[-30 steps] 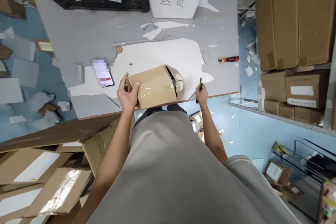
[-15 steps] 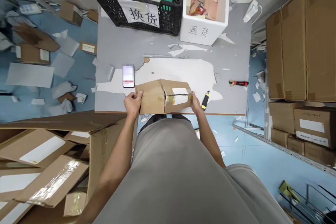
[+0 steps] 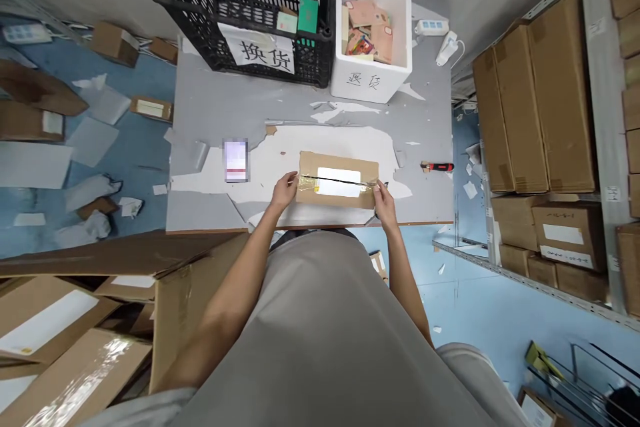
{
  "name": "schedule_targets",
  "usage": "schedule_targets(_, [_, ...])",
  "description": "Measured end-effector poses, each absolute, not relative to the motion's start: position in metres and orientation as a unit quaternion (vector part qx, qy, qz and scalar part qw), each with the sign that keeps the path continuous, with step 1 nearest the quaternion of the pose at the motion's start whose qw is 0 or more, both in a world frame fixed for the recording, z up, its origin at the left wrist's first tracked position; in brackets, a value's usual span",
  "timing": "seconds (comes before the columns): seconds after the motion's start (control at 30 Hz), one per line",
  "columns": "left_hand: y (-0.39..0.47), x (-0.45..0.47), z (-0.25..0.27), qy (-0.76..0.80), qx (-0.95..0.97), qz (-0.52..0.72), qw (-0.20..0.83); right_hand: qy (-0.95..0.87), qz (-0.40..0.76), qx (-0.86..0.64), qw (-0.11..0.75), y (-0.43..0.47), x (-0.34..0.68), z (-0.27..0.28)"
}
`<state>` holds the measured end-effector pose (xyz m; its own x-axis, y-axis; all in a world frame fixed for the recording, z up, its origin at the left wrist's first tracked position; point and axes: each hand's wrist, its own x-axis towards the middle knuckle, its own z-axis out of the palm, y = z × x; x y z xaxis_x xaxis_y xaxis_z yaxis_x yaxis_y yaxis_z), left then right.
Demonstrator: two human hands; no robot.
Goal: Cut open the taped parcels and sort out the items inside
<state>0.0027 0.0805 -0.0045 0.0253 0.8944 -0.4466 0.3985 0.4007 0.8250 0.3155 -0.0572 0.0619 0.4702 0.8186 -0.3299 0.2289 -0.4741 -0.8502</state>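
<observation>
Had both hands in view, carton between them. Left hand (image 3: 285, 191) was grasping the carton's (image 3: 337, 161) near end, fingertips at the edge. Right hand (image 3: 385, 205) was grasping the opposite end, thumb toward me. Couldn't tell whether the carton sat flat on the worktable (image 3: 250, 100) or was lifted slightly off it. Top face was toward the camera: white label (image 3: 339, 189) in the middle, clear tape at the ends, dark lengthwise slit running across the label from one hand's side to the other's. A dark sliver showed just beside the right hand, mostly covered; couldn't identify it.

Left of the left hand and farther out: a phone (image 3: 236, 161), screen lit and blurred. Right of the right hand, well apart: a red-and-black cutter (image 3: 440, 167) lying on the table. Ahead of the left hand, at the far side: a black crate (image 3: 310, 73) with a paper sign (image 3: 260, 50), a green box (image 3: 307, 15) inside. Ahead of the right hand and a bit left: a white foam box (image 3: 370, 80) with pinkish packets in it. Behind the left hand, off to its left: a big open carton (image 3: 175, 307) full of parcels. Well right of the right hand: shelving (image 3: 603, 127) stacked with brown boxes.
</observation>
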Motion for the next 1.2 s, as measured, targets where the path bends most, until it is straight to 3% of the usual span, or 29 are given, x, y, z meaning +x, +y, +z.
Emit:
schedule_targets(0.27, [0.057,0.003,0.034,0.63,0.507,0.316,0.496,-0.296,0.361,-0.77,0.435,-0.045,0.317,0.053])
schedule_targets(0.57, [0.036,0.02,0.069,0.611,0.547,0.31,0.481,-0.349,0.395,-0.753,0.394,-0.041,0.312,0.075])
schedule_targets(0.67, [0.032,0.019,0.072,0.577,0.621,0.265,0.459,-0.402,0.417,-0.742,0.339,-0.038,0.302,0.09])
schedule_targets(0.93, [0.013,0.002,0.073,0.562,0.653,0.279,0.424,-0.532,0.329,-0.772,0.115,-0.001,0.302,0.11])
schedule_targets(1.2, [-0.012,-0.01,0.076,0.555,0.675,0.258,0.412,-0.518,0.271,-0.811,-0.001,0.039,0.278,0.102])
